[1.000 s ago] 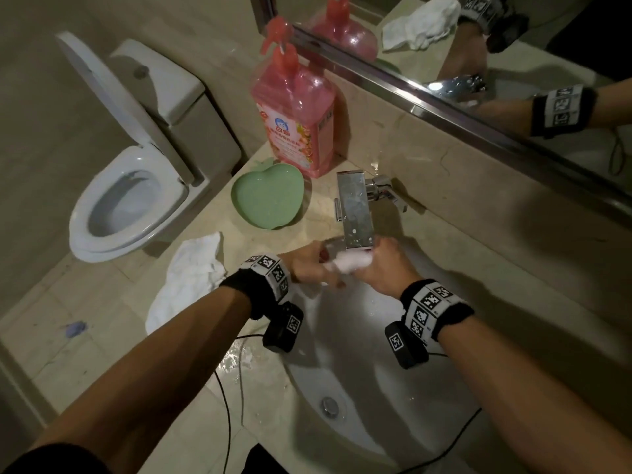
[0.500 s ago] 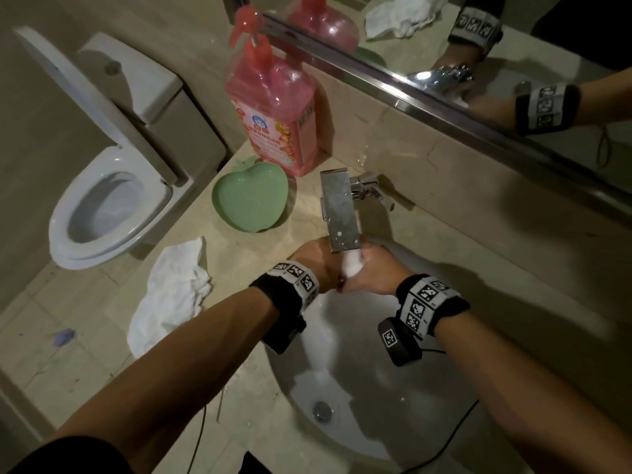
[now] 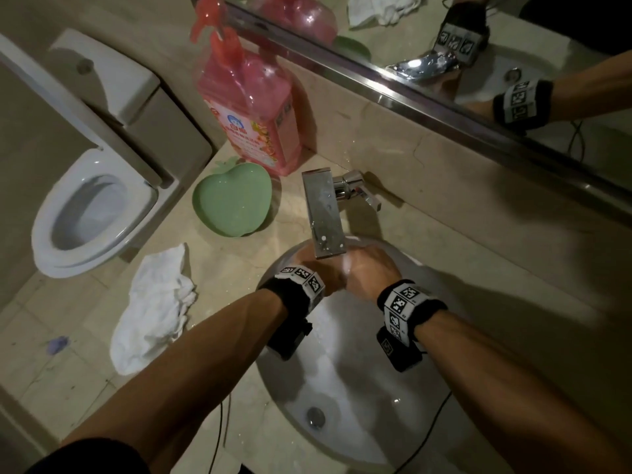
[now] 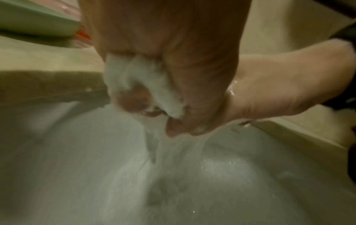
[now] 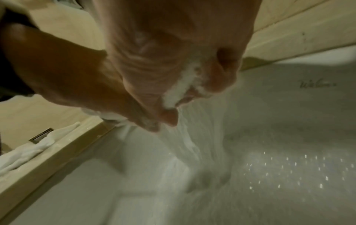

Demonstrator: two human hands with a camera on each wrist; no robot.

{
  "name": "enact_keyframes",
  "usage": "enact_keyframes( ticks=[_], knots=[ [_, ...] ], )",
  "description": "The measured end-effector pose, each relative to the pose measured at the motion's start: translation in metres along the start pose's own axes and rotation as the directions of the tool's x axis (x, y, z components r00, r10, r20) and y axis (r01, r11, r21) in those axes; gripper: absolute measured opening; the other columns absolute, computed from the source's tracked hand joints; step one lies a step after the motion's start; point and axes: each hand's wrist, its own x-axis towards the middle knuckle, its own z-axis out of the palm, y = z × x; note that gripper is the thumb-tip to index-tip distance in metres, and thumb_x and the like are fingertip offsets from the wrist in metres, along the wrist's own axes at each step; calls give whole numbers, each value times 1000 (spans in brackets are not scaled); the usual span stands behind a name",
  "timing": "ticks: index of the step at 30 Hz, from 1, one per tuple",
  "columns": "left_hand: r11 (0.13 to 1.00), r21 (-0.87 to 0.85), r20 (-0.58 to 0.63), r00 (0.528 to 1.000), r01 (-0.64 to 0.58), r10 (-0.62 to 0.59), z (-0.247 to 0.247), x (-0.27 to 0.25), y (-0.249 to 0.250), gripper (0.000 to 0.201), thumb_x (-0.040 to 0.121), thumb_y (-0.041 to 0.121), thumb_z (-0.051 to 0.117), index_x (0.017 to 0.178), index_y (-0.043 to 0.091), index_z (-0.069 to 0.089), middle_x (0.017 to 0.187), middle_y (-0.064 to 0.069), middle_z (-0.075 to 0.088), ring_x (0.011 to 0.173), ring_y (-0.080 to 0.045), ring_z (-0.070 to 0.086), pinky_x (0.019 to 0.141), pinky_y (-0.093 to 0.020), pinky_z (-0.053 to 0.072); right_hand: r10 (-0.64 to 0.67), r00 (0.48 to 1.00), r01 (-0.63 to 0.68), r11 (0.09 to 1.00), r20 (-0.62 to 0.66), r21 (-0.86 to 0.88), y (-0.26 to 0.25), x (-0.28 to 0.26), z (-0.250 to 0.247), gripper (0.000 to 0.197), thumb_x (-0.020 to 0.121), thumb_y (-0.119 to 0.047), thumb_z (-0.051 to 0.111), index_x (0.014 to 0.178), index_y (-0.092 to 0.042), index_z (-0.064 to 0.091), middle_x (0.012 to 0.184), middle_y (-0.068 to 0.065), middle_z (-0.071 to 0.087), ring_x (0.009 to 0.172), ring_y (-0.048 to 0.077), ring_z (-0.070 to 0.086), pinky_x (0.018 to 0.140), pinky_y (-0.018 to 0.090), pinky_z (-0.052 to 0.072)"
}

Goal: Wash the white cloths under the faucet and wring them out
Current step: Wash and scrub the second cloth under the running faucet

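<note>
Left wrist view: wet white cloth (image 4: pixel 146 82) bunched between clenched left hand (image 4: pixel 173 64) and right hand (image 4: pixel 279 85), both gripping it.

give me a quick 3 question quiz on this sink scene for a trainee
1. True or false: both hands grip one white cloth under the faucet.
2. Multiple choice: where does the second white cloth lie? A) in the sink B) on the counter left of the sink C) in the green dish
3. Fill in: the pink soap bottle stands just behind the green ____.

Key:
1. True. The left hand and right hand squeeze the cloth below the faucet, and water runs into the sink.
2. B. The second cloth lies crumpled on the counter.
3. Dish. The soap bottle stands behind the dish.
</note>
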Motion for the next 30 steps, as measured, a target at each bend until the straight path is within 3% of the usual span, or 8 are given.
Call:
enact_keyframes(
  ticks=[6,8,10,14,20,22,26,30],
  knots=[
    [921,-389,89,995,-3,41,-16,-20,-19,13,85,43,69,88,31,63,80,17,65,63,7,57,53,-5,39,-105,994,110,977,-38,184,12,0,6,61,83,-37,73,136,-20,47,122,8,65,107,30,65,88,36,54],
    [880,-476,61,997,-4,38,-23,-28,-28,34,83,33,74,114,25,61,99,12,65,80,10,60,68,-7,47,-149,989,144,927,-14,346,10,-2,10,65,83,-34,71,139,-18,41,133,8,56,118,29,60,98,42,51],
    [913,-406,51,999,24,-3,-27,-38,-34,65,81,34,76,136,19,46,125,-1,59,108,-13,61,92,-26,49,-161,982,185,897,-94,402,3,-5,15,54,83,-27,71,131,-17,47,126,8,59,120,31,58,99,42,49],
    [937,-340,-76,990,87,-119,-17,-51,-38,58,85,41,69,129,18,41,121,-8,62,102,-29,61,77,-29,39,38,920,182,842,-391,509,-17,-16,27,70,82,-12,76,143,-12,42,141,14,45,131,34,44,109,47,44],
    [943,-326,-288,957,-63,-35,-1,-69,-42,49,79,29,69,123,23,49,117,-5,59,103,-26,57,84,-31,45,274,959,-14,291,-69,957,-43,-20,30,64,81,-53,78,127,-15,57,114,-2,70,102,15,69,88,41,60],
    [928,-331,-249,964,-171,89,1,-72,-41,50,75,32,64,123,23,57,116,-3,60,110,-23,53,98,-34,44,251,965,0,277,-73,961,-41,-16,32,51,82,-43,82,121,-17,63,110,-2,74,102,16,71,92,43,59],
    [773,-603,-272,961,-200,36,2,-73,-40,12,77,41,52,72,36,63,82,15,65,90,-9,60,98,-31,45,259,961,-4,351,-94,936,-27,-12,35,5,95,-24,70,96,-24,65,102,0,73,101,23,69,97,50,55],
    [469,-883,-106,957,34,-269,2,-66,-34,32,89,39,65,111,25,46,105,4,63,98,-23,68,84,-50,57,269,958,34,219,-94,975,-10,-15,34,14,103,-20,57,98,-19,69,93,4,76,91,24,70,83,45,57]
  ],
)
